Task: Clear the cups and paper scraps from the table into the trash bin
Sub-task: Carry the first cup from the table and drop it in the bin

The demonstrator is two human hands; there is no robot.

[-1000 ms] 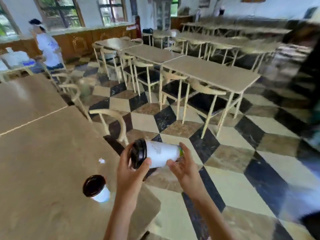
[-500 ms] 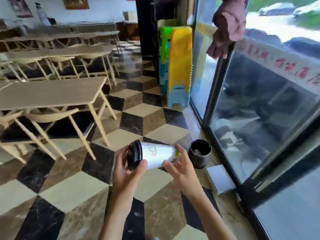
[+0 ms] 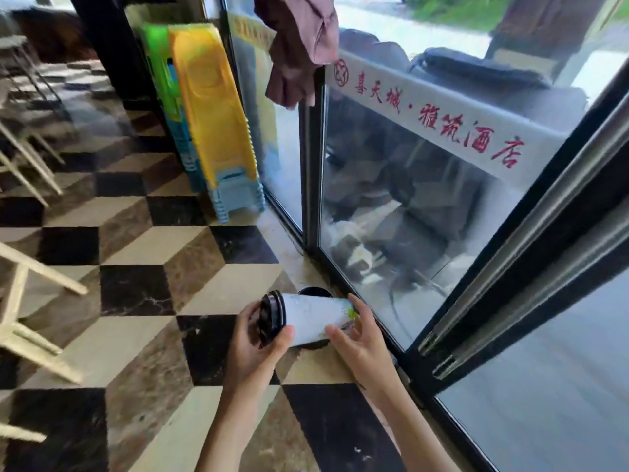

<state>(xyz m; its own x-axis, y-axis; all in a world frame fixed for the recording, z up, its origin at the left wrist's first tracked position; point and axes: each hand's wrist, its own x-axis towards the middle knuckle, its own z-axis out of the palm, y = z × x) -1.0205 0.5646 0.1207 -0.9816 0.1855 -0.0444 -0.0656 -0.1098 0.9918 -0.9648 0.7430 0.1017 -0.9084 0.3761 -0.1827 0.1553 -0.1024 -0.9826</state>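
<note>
A white paper cup (image 3: 311, 318) with a black lid lies sideways between both my hands, lid end to the left. My left hand (image 3: 253, 338) grips the lid end, thumb over the rim. My right hand (image 3: 359, 338) holds the cup's base end with spread fingers. Directly below and behind the cup stands a small black trash bin (image 3: 315, 291) on the floor by the glass door; only its far rim and a sliver of its near side show, the rest hidden by the cup.
A glass sliding door (image 3: 425, 212) with red lettering runs along the right. Stacked yellow, green and blue plastic stools (image 3: 211, 124) stand against the wall ahead. Cream chair legs (image 3: 30, 284) are at the left. A dark red cloth (image 3: 299, 46) hangs at the door frame.
My view swung away from the table to the door side, then closed in on the bin. The cup, still in both hands, now sits over the bin instead of left of it.
</note>
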